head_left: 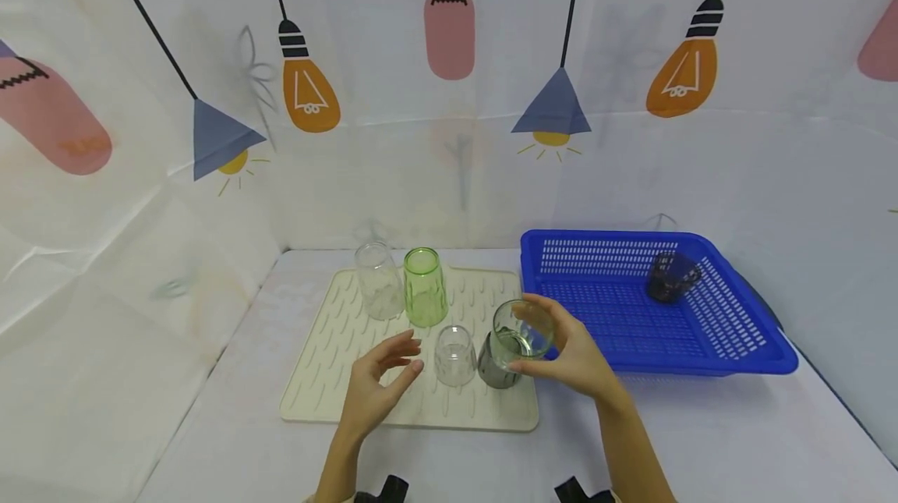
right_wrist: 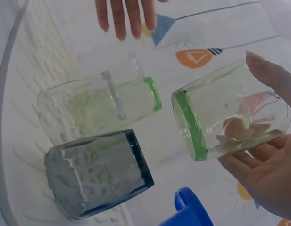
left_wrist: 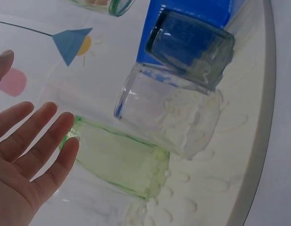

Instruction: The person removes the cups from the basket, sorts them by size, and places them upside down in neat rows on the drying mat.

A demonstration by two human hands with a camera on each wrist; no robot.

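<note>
My right hand (head_left: 577, 351) holds a clear, green-tinted glass (right_wrist: 225, 120) between thumb and fingers, its thick green base facing left in the right wrist view. The glass is in the air, partly in front of a dark grey glass (head_left: 496, 366) on the cream draining mat (head_left: 330, 386). Fingers spread, my left hand (head_left: 379, 382) hovers over the mat with nothing in it. Nearest to it is a short clear glass (head_left: 454, 359), beside the grey one. Behind them stand a tall green glass (head_left: 425, 292) and a tall clear glass (head_left: 379, 285), all upside down.
A blue plastic basket (head_left: 596, 363) sits to the right of the mat, with a dark glass (head_left: 669, 278) lying in its far right part. White sheeting printed with lamps (head_left: 554, 105) hangs behind the white table (head_left: 231, 425).
</note>
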